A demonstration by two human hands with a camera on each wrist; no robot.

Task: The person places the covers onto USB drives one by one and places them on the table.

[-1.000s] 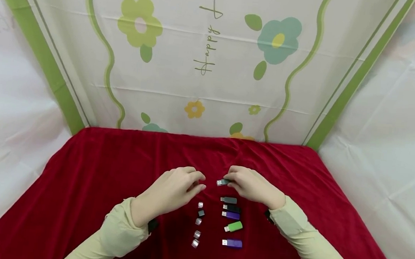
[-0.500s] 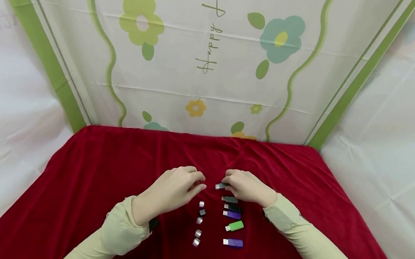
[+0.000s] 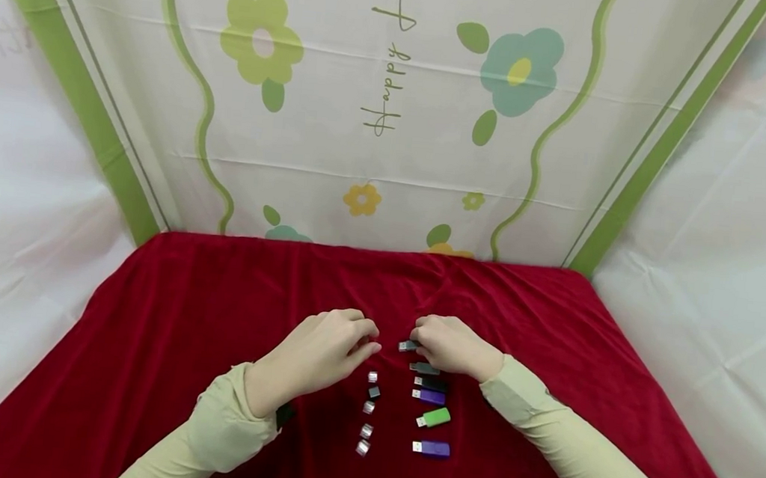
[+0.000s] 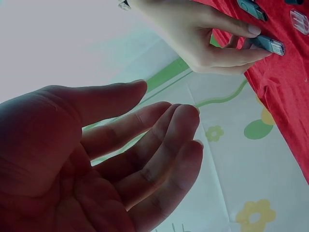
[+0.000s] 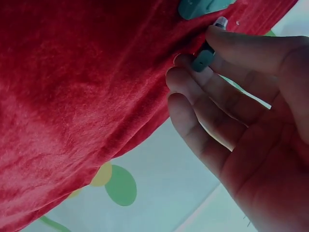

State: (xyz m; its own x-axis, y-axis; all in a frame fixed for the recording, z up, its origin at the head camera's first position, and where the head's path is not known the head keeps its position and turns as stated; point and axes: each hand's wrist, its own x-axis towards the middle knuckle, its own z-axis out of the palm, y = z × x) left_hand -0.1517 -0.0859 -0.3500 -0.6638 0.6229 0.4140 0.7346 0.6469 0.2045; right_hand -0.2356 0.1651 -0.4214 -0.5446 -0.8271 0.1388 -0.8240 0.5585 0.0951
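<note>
My right hand (image 3: 457, 347) pinches a grey-teal USB stick (image 3: 407, 346) between thumb and fingers, at the far end of a row of sticks. Its plug end points left, and a clear cap seems to cover it in the left wrist view. My left hand (image 3: 320, 350) hovers left of it, fingers loosely bent, holding nothing. Below the held stick lie a grey USB stick (image 3: 424, 367), a black one (image 3: 432, 385), a purple one (image 3: 431, 397), a green one (image 3: 436, 417) and another purple one (image 3: 435, 449).
Left of the sticks runs a column of small caps: several clear ones, such as the clear cap (image 3: 373, 377), and one dark cap (image 3: 374, 392). All lie on a red velvet cloth (image 3: 215, 316). A white flowered curtain (image 3: 337, 130) hangs behind the table.
My right hand has moved slightly left and nearer to me with the USB stick, lowering it towards the cloth. The left hand has stayed almost still.
</note>
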